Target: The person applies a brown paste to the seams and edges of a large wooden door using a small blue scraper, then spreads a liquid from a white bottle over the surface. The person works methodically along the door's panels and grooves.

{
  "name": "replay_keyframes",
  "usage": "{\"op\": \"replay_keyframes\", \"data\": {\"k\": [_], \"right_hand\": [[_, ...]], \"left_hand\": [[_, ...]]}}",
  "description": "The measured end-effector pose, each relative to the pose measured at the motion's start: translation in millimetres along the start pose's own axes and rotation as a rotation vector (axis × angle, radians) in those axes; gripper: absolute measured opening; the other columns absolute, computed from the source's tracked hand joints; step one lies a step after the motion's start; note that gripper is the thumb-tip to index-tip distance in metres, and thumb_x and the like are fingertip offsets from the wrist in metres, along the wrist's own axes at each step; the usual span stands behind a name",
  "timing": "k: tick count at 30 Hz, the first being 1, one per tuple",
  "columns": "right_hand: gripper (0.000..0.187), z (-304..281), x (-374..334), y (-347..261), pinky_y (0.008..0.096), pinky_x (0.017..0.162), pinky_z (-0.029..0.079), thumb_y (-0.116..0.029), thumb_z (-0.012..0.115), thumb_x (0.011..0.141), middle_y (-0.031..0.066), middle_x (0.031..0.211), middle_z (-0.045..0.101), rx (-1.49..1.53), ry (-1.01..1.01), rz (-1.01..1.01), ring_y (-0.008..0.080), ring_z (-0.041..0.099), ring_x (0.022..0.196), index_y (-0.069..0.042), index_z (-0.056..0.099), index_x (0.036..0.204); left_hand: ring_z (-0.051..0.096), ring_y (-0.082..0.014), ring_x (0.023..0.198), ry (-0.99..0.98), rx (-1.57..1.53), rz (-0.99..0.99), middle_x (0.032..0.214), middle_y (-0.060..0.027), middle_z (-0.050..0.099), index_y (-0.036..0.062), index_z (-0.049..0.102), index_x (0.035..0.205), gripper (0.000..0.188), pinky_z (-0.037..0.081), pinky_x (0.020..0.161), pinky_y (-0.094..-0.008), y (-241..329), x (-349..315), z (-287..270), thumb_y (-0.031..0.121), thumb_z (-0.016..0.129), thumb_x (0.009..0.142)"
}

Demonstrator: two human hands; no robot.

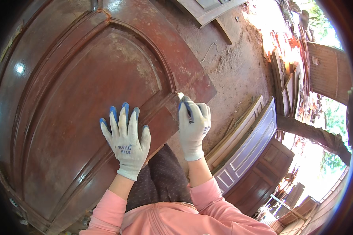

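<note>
A reddish-brown wooden door with curved raised mouldings lies before me, its varnish scuffed and dusty in patches. My left hand, in a white glove with blue-dipped fingertips, rests on the panel with its fingers spread. Near the panel's right corner, my right hand in a matching glove is closed, thumb and fingers pinched on a small pale piece. That piece meets the corner of the moulding; most of it is hidden by the fingers, so its kind cannot be made out.
Several doors lean at the right, among them a white panelled door and a brown door. Another door lies at the top. Wood scraps are stacked beyond the dusty floor. A thin wire lies there.
</note>
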State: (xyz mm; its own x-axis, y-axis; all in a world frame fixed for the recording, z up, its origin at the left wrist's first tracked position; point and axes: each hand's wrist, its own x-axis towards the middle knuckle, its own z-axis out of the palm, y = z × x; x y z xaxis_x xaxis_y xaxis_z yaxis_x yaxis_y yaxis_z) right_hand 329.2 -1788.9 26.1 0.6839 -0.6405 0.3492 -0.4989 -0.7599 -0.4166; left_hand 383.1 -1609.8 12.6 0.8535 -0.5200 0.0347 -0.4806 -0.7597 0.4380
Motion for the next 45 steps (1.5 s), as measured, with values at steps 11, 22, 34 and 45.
{"op": "replay_keyframes", "data": {"k": [11,22,34,45], "right_hand": [[0.018,-6.4,4.4,-11.7,0.0222,0.065,0.047,-0.01,0.072,0.101,0.0004,0.09,0.071,0.546,-0.085,0.589,0.0047,0.058,0.077,0.001,0.077,0.113],[0.023,11.7,-14.2,4.4,0.0386,0.084,0.047,-0.005,0.079,0.085,0.0046,0.092,0.066,-0.048,-0.009,-0.099,0.0251,0.06,0.087,-0.01,0.078,0.108],[0.021,18.6,-20.4,9.5,0.042,0.086,0.047,-0.005,0.079,0.083,0.0072,0.097,0.065,-0.083,-0.038,-0.157,0.029,0.059,0.091,-0.009,0.074,0.103],[0.02,7.4,-20.3,9.0,0.0404,0.08,0.051,0.0,0.08,0.081,0.0086,0.095,0.065,-0.026,-0.003,-0.097,0.0299,0.059,0.089,-0.006,0.075,0.099]], "left_hand": [[0.042,-0.0406,0.148,0.004,-0.086,0.024,0.154,-0.0097,0.054,0.0119,0.066,0.14,0.049,0.019,0.124,-0.07,-4.6,-1.6,-2.3,0.035,0.064,0.097],[0.045,-0.0398,0.145,0.025,-0.129,0.053,0.15,-0.01,0.058,0.0115,0.069,0.135,0.046,0.021,0.123,-0.07,-8.4,-3.9,-2.9,0.033,0.066,0.095],[0.041,-0.0399,0.15,0.012,-0.146,0.062,0.152,-0.0107,0.056,0.0094,0.068,0.136,0.044,0.017,0.127,-0.0645,-8.6,-4.3,-4.0,0.03,0.064,0.097],[0.041,-0.0397,0.15,0.018,-0.133,0.071,0.153,-0.0106,0.055,0.0095,0.068,0.135,0.043,0.017,0.127,-0.064,-9.1,-5.8,-1.2,0.032,0.061,0.099]]}}
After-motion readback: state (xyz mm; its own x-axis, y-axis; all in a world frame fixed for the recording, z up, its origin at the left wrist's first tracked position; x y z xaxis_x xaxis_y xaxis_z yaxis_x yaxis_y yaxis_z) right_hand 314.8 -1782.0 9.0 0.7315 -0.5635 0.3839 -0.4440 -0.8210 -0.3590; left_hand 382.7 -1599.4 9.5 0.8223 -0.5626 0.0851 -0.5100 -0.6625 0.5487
